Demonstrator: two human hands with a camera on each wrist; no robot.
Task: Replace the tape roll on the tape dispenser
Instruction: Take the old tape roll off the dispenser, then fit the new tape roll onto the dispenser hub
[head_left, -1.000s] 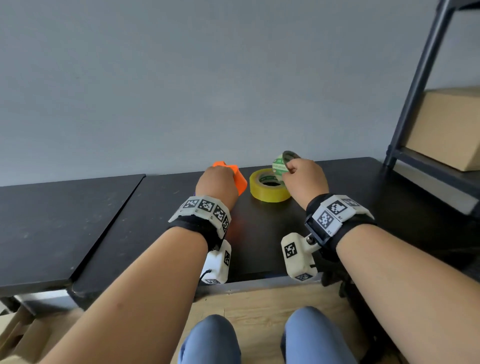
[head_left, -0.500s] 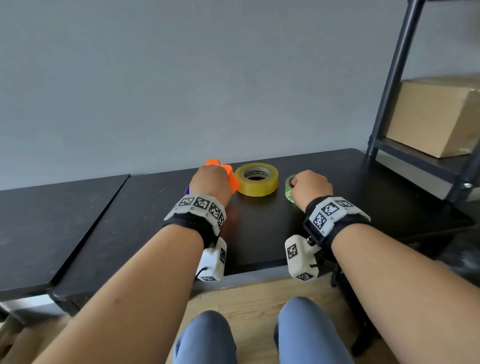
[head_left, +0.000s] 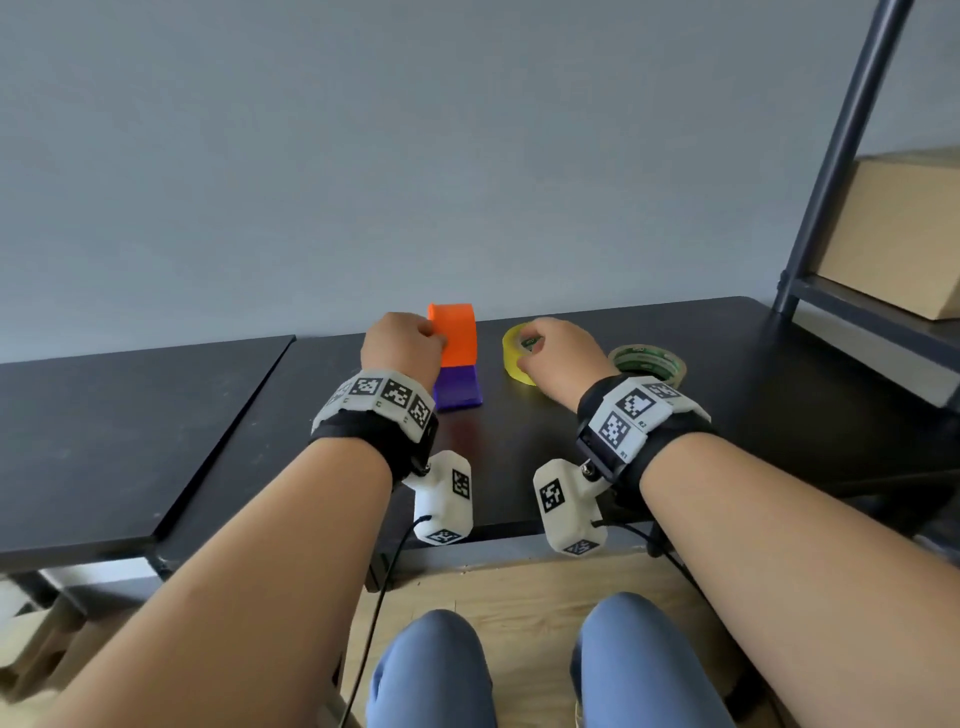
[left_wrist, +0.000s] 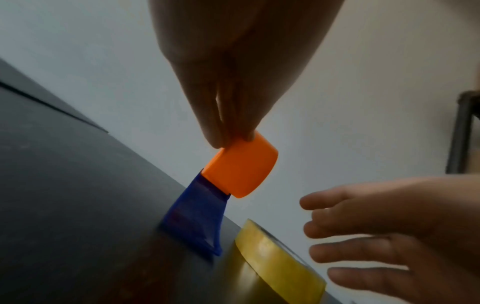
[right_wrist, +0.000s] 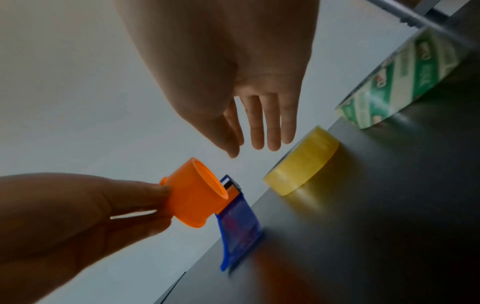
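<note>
I see a plain grey wall (head_left: 363, 156) behind two black tables (head_left: 727, 374) set side by side, a dark metal shelf (head_left: 841, 156) holding a cardboard box (head_left: 893, 234), and wooden floor (head_left: 519, 587).

Tape dispenser (head_left: 455, 358): orange drum, blue base, standing upright w/ its foot resting on the black table. Yellow roll (head_left: 515, 358) lying flat just beside; green-printed roll (head_left: 648, 361) lying flat, rightmost.

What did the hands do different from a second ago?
The right hand let go of the green-printed tape roll, which now lies flat on the table, and reaches open over the yellow roll. The left hand still holds the dispenser's orange drum.
</note>
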